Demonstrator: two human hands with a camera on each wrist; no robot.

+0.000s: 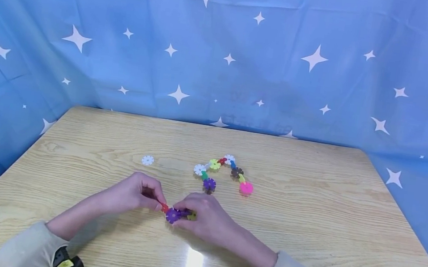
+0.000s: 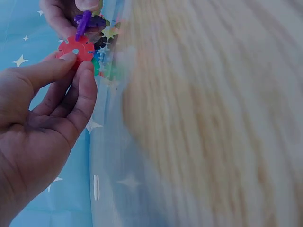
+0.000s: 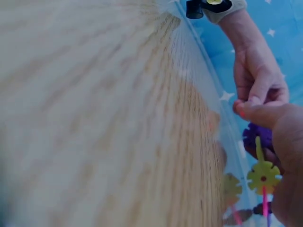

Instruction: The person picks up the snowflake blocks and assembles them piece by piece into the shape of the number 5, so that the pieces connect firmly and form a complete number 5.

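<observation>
My left hand [image 1: 141,194] pinches a red notched disc [image 2: 76,49] between thumb and fingertips. My right hand [image 1: 203,215] grips a purple notched disc [image 1: 173,215], which meets the red one's edge; I cannot tell whether their slots are joined. Behind it, partly hidden by the right fingers, sit more purple and a yellow disc [image 3: 263,177], with a pink disc [image 3: 265,203] seen edge-on below. Beyond the hands, an arched chain of coloured discs lies on the table, from a purple disc [image 1: 209,184] to a pink disc [image 1: 246,188]. Whether it connects to the held pieces is hidden.
A single white disc [image 1: 147,160] lies on the wooden table [image 1: 310,200], left of the chain. Behind the table's far edge hangs a blue curtain [image 1: 216,52] with white stars. Both wrists wear black camera straps.
</observation>
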